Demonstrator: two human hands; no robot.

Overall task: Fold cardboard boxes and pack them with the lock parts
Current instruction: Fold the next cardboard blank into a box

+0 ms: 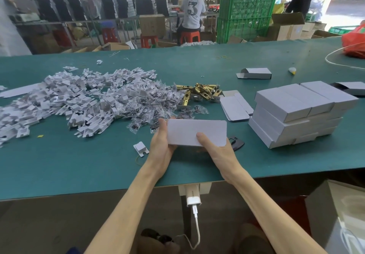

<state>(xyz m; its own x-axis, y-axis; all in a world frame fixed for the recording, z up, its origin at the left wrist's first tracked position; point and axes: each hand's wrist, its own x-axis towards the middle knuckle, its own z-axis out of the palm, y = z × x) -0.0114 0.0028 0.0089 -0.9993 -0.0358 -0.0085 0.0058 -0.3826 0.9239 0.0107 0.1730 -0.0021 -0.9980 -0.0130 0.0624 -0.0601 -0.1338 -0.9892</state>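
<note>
Cardboard box between left hand, right hand

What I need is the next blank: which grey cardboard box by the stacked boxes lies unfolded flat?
The flat grey cardboard blank between the brass latches and the stack of closed grey boxes; the other boxes around it are folded into shape.

1 box held over near edge. 1 open box right of centre, another open box at right edge. 1 flat blank, 1 dark plate, 1 stray insert. Uncountable: stacked boxes, latches, screw bags, insert heap.
</note>
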